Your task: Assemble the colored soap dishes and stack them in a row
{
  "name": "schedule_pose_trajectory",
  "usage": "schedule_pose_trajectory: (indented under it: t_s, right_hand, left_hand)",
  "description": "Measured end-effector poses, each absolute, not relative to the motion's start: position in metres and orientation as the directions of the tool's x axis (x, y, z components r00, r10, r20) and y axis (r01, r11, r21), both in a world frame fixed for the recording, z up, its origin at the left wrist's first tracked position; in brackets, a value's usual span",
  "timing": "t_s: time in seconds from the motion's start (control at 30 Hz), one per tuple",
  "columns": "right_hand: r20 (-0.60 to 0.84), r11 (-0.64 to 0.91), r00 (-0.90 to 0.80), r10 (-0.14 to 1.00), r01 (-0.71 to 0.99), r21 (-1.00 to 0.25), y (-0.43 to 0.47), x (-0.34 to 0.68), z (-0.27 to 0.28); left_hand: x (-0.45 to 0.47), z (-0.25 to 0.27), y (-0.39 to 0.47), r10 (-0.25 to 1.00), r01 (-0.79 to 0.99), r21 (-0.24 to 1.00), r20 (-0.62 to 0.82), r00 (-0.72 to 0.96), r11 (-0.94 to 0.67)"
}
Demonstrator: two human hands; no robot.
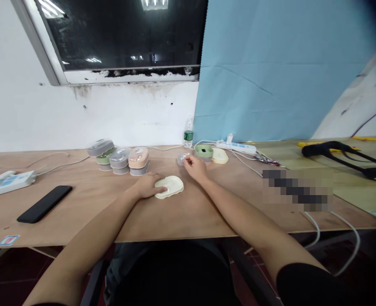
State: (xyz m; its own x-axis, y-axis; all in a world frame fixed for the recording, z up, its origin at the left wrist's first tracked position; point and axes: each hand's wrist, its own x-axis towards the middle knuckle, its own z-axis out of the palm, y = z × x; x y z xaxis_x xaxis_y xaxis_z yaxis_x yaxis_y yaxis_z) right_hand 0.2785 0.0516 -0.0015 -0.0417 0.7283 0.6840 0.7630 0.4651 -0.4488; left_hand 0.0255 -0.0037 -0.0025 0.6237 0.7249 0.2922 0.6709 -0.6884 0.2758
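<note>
A cream oval lid [172, 186] with a wavy edge lies low over the table in front of me. My left hand [149, 185] grips it at its left side, thumb on top and the other fingers behind the far edge. Farther back, my right hand [194, 166] is closed in a pinch over a small clear round dish [182, 159]. Whatever sits between those fingertips is too small to name. Just right of that hand stands a green-topped oval box [204, 151] with a dark opening, beside stacked cream lids [220, 156].
Several oval boxes in grey [120, 160], pink [138, 158] and green stand at the back left. A black phone-like slab [45, 204] lies left. Along the wall are a plastic bottle [188, 131] and a power strip [236, 147] with cables. A black strapped frame [344, 159] lies right.
</note>
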Motion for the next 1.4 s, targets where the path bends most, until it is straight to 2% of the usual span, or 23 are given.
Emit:
schedule_pose_trajectory:
  t_s: [0.13,0.23,0.33,0.43,0.57,0.67,0.77,0.93,1.17,1.3,1.4]
  right_hand:
    - [0.816,0.483,0.046,0.576,0.786,-0.386,0.063,0.293,0.000]
    - [0.847,0.383,0.132,0.514,0.848,-0.365,0.072,0.307,-0.001]
    - [0.812,0.221,0.257,0.524,0.880,-0.421,0.080,0.320,-0.006]
    - [0.736,0.097,0.341,0.585,0.872,-0.481,0.087,0.329,-0.012]
    - [0.627,0.036,0.387,0.676,0.833,-0.552,0.092,0.337,-0.018]
    - [0.631,0.077,0.358,0.688,0.829,-0.554,0.093,0.339,-0.018]
    - [0.686,0.139,0.336,0.645,0.832,-0.537,0.092,0.337,-0.012]
    - [0.767,0.374,0.261,0.586,0.752,-0.542,0.080,0.323,-0.002]
    - [0.739,0.589,0.038,0.673,0.576,-0.566,0.043,0.282,0.002]
    - [0.686,0.597,-0.040,0.726,0.531,-0.601,0.028,0.264,0.004]
    - [0.584,0.543,-0.062,0.809,0.457,-0.704,0.026,0.255,0.006]
  left_hand:
    - [0.021,-0.007,0.002,0.786,0.723,0.310,0.270,0.556,-0.617]
    - [0.019,-0.008,0.004,0.806,0.742,0.316,0.247,0.538,-0.592]
    - [0.018,-0.007,0.004,0.792,0.725,0.320,0.252,0.556,-0.610]
    - [0.019,-0.006,0.002,0.780,0.705,0.334,0.257,0.571,-0.626]
    - [0.019,-0.004,0.001,0.766,0.691,0.331,0.250,0.592,-0.642]
    - [0.018,-0.003,0.001,0.761,0.688,0.326,0.243,0.602,-0.648]
    - [0.018,-0.003,0.000,0.762,0.690,0.324,0.259,0.593,-0.647]
    - [0.020,-0.003,-0.001,0.774,0.695,0.347,0.354,0.524,-0.630]
    - [0.021,0.000,-0.001,0.716,0.632,0.398,0.580,0.388,-0.665]
    - [0.019,-0.001,0.000,0.726,0.635,0.418,0.592,0.352,-0.649]
    - [0.020,-0.001,-0.002,0.739,0.659,0.408,0.574,0.354,-0.632]
